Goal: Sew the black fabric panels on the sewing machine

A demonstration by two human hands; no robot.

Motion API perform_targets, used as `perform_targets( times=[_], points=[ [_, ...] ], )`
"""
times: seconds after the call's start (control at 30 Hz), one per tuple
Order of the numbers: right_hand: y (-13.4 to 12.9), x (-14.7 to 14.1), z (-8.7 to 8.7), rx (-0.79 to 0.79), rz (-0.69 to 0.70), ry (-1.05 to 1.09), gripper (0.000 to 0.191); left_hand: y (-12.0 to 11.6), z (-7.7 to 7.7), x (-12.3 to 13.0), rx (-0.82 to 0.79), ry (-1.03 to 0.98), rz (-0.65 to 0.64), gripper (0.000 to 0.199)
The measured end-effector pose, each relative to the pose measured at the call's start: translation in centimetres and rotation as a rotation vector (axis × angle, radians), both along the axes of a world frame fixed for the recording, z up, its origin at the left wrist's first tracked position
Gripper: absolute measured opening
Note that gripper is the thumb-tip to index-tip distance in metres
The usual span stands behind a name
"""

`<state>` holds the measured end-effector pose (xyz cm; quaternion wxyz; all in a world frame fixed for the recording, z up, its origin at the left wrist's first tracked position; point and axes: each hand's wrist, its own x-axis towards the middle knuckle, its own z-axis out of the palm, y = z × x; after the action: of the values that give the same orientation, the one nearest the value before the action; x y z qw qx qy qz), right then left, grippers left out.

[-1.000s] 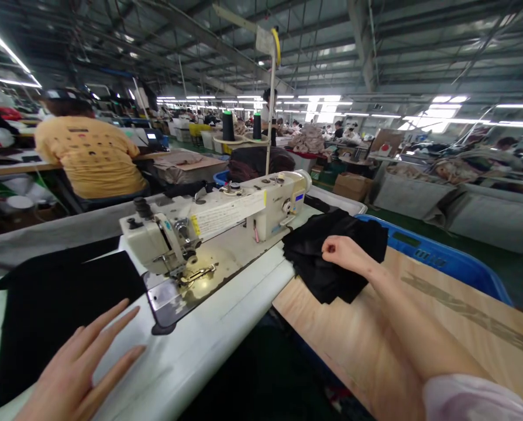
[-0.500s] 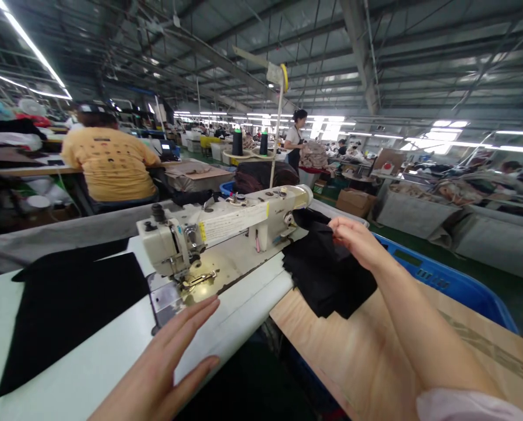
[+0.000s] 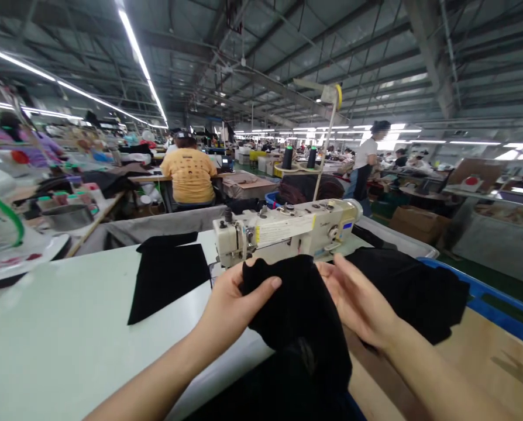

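Note:
A black fabric piece [image 3: 300,304] hangs in front of the sewing machine, between my two hands. My left hand [image 3: 239,298] is closed on its upper left edge, thumb on top and fingers behind. My right hand [image 3: 358,298] is at the cloth's right edge, thumb raised apart, with some fingertips hidden behind the fabric. The white sewing machine [image 3: 283,231] stands just beyond, its needle area largely covered by my left hand and the cloth. To the right, a stack of black fabric [image 3: 410,286] lies on the wooden board [image 3: 476,362].
Another black piece [image 3: 169,278] lies on the white tabletop [image 3: 77,327] at left. A blue crate [image 3: 498,304] sits at right, by the board. Thread cones [image 3: 288,158] stand behind the machine. One person in yellow [image 3: 189,175] sits ahead; another [image 3: 367,158] stands farther right.
My right hand has brought a black piece from the stack to the middle. My left hand has risen from the tabletop and taken hold of it. The view has swung left.

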<state>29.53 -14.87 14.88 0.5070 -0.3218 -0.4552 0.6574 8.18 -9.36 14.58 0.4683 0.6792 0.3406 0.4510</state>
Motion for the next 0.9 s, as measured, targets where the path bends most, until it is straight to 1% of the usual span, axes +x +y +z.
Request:
perform_targets(
  times=[0.07,0.17,0.23,0.3,0.33,0.4,0.43,0.47,0.53,0.6,0.63,0.67,0.73,0.8,0.83,0.87,0.9],
  points=[
    [0.2,-0.3,-0.2,0.082,0.0,-0.007,0.066,-0.5,0.7,-0.7,0.082,0.024,0.118,0.027],
    [-0.3,-0.9,-0.6,0.203,-0.03,-0.18,0.093,-0.9,1.3,-1.7,0.188,0.111,0.17,0.021],
    [-1.0,-1.4,-0.6,0.252,-0.013,-0.252,0.105,-0.9,1.6,-2.3,0.261,0.188,0.2,0.02],
    [-2.1,-2.1,-0.4,0.297,-0.006,-0.28,0.115,-0.9,2.0,-2.8,0.361,0.275,0.255,0.02],
    [-2.6,-2.6,-0.3,0.32,-0.03,-0.305,0.122,-0.9,2.2,-3.1,0.419,0.317,0.292,0.018],
    [-3.3,-3.7,0.0,0.36,-0.121,-0.39,0.132,-1.2,2.8,-3.5,0.532,0.382,0.358,0.011],
    [-3.4,-4.3,0.1,0.376,-0.18,-0.436,0.13,-1.5,3.2,-3.6,0.574,0.407,0.381,0.007],
    [-3.3,-4.7,0.3,0.387,-0.246,-0.474,0.121,-1.8,3.7,-3.8,0.597,0.427,0.399,0.006],
    [-2.5,-5.3,0.6,0.389,-0.383,-0.522,0.092,-2.5,4.7,-4.2,0.581,0.447,0.411,0.007],
    [-0.9,-5.0,0.9,0.378,-0.486,-0.548,0.056,-2.8,5.7,-4.9,0.472,0.416,0.372,0.011],
    [0.0,-4.6,1.0,0.364,-0.499,-0.547,0.042,-2.7,6.1,-5.4,0.386,0.38,0.326,0.014],
    [1.0,-3.9,1.0,0.347,-0.488,-0.532,0.033,-2.3,6.4,-5.9,0.289,0.336,0.263,0.018],
    [3.0,-2.4,0.7,0.298,-0.405,-0.487,0.03,-1.0,6.8,-7.1,0.101,0.274,0.133,0.025],
    [4.9,-0.9,0.2,0.251,-0.309,-0.49,0.03,0.9,7.0,-8.1,0.0,0.299,0.062,0.026],
    [5.7,-0.3,0.0,0.253,-0.29,-0.54,0.031,1.8,7.0,-8.4,-0.01,0.337,0.063,0.025],
    [6.3,0.1,0.0,0.277,-0.299,-0.618,0.033,2.6,7.2,-8.6,0.002,0.375,0.088,0.025],
    [6.8,0.3,0.3,0.325,-0.343,-0.701,0.037,3.1,7.4,-8.6,0.036,0.402,0.13,0.026]
  ],
)
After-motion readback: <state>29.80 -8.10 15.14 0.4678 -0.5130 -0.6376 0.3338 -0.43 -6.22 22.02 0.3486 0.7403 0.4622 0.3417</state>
